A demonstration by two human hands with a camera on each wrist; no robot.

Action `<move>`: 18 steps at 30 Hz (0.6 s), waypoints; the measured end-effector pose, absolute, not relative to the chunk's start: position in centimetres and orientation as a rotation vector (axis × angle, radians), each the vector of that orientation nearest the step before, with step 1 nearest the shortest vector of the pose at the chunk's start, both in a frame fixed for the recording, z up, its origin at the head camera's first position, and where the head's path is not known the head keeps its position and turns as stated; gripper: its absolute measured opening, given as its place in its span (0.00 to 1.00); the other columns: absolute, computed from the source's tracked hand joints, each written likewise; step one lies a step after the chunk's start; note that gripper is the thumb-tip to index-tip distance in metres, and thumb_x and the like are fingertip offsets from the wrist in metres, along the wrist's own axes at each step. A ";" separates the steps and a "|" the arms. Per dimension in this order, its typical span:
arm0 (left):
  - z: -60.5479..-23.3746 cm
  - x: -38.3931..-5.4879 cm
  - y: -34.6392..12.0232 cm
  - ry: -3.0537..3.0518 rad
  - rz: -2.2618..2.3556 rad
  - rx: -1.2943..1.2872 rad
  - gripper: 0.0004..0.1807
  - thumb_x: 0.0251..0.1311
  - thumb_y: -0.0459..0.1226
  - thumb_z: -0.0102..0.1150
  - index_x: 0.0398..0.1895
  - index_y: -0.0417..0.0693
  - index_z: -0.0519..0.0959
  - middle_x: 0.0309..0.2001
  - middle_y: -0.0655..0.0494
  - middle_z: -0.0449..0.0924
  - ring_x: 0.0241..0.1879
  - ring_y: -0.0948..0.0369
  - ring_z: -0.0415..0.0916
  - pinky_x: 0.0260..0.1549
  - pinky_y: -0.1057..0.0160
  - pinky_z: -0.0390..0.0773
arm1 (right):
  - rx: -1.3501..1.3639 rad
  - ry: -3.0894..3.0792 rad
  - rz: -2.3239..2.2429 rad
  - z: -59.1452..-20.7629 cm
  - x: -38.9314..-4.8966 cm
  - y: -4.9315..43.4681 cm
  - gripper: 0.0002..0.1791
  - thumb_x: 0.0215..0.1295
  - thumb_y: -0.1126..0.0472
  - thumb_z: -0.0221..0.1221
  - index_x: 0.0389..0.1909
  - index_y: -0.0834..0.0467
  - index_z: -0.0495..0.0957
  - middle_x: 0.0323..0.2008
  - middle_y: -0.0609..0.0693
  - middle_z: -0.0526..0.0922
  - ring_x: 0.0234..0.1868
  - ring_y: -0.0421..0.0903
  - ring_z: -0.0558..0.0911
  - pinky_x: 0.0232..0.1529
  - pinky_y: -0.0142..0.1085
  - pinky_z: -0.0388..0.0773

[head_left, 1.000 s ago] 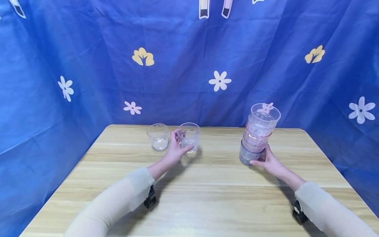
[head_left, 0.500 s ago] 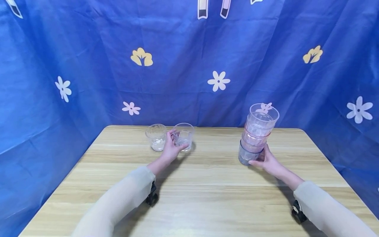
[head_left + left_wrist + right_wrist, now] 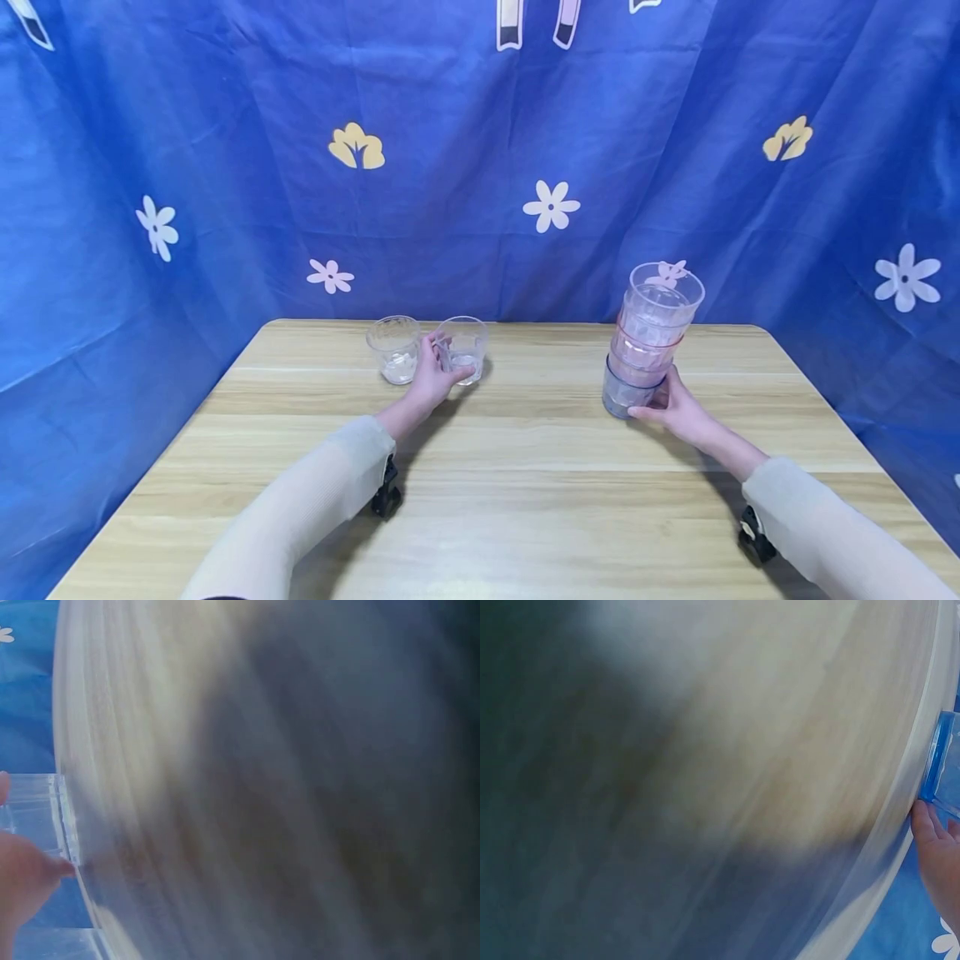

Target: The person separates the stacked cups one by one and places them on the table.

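Head: gripping upright clear cup (image 3: 472, 340) with left hand (image 3: 430, 379), just right of second cup (image 3: 394, 337), near surface's (image 3: 525, 500) back edge. Gripping bottom of vertical cup stack (image 3: 649, 343) with right hand (image 3: 681, 412), well right of clear cup.

Left wrist: showing gap between both cups, hidden by hand in head view.

Right wrist: showing blue base at fingertips, cropping upper stack.

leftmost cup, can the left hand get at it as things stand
Probably yes: the left hand is beside the leftmost cup, nothing visible between them, though the hand likely must release the middle cup it holds.
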State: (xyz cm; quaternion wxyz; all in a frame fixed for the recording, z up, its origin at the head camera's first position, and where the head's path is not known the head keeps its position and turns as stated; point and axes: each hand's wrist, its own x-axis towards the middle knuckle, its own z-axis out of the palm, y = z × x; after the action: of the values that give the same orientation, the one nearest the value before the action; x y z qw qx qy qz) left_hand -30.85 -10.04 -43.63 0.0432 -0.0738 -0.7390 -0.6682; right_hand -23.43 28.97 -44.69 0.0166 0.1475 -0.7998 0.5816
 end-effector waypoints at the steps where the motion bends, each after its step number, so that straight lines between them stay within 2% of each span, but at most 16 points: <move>1: -43.7 -30.9 -10.1 -2.259 -2.044 -0.223 0.46 0.49 0.18 0.65 0.67 0.33 0.47 0.69 0.31 0.55 0.69 0.41 0.53 0.67 0.52 0.58 | 0.461 -2.486 1.811 -44.7 -23.4 29.0 0.47 0.57 0.76 0.63 0.68 0.69 0.41 0.62 0.78 0.62 0.60 0.72 0.68 0.53 0.27 0.72; 9: -43.3 -30.6 -10.3 -2.316 -1.976 -0.210 0.47 0.49 0.21 0.67 0.68 0.34 0.48 0.68 0.31 0.56 0.68 0.40 0.55 0.67 0.51 0.58 | 0.473 -2.473 1.810 -44.8 -23.4 28.8 0.47 0.57 0.77 0.63 0.68 0.69 0.41 0.60 0.79 0.63 0.59 0.72 0.69 0.53 0.28 0.73; 18: -41.9 -30.2 -10.3 -2.327 -1.873 -0.232 0.55 0.46 0.25 0.72 0.72 0.38 0.45 0.72 0.34 0.51 0.71 0.44 0.49 0.69 0.54 0.51 | 0.478 -2.472 1.800 -44.7 -23.4 28.8 0.47 0.57 0.77 0.63 0.68 0.69 0.41 0.61 0.79 0.62 0.60 0.72 0.67 0.53 0.27 0.72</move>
State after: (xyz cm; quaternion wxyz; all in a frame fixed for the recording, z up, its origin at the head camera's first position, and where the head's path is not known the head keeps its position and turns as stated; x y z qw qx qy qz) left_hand -30.20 -10.27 -41.88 0.0725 -0.0771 -0.7746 -0.6235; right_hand -23.37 28.85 -44.71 0.0234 0.1545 -0.7985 0.5814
